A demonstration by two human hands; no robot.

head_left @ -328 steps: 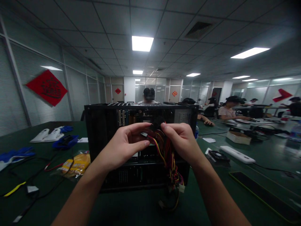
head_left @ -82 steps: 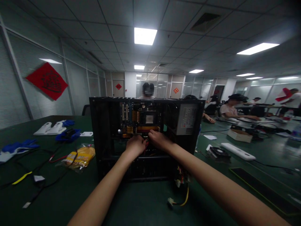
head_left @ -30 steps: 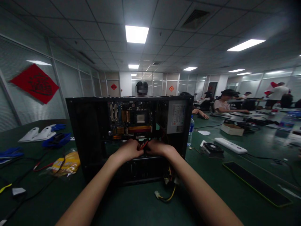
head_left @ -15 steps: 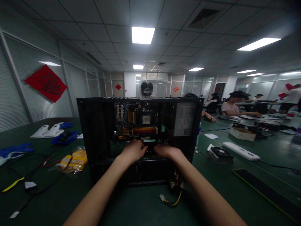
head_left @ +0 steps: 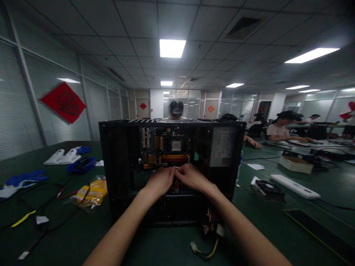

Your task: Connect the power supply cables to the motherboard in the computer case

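Green felt covers a long worktable (head_left: 69,236) in a bright open office. Nearest, loose yellow and red wires with white plugs (head_left: 203,247) trail onto the felt in front of an open black metal computer case (head_left: 116,170). It stands with its open side facing the wearer and its long axis running left to right. Inside it, the left hand (head_left: 161,181) and right hand (head_left: 191,178) meet fingertip to fingertip just below the green and orange motherboard (head_left: 163,147), seemingly seating a connector; whether they pinch anything cannot be told. Next would likely come a firm, straight push. Behind the case sits another person (head_left: 175,110).
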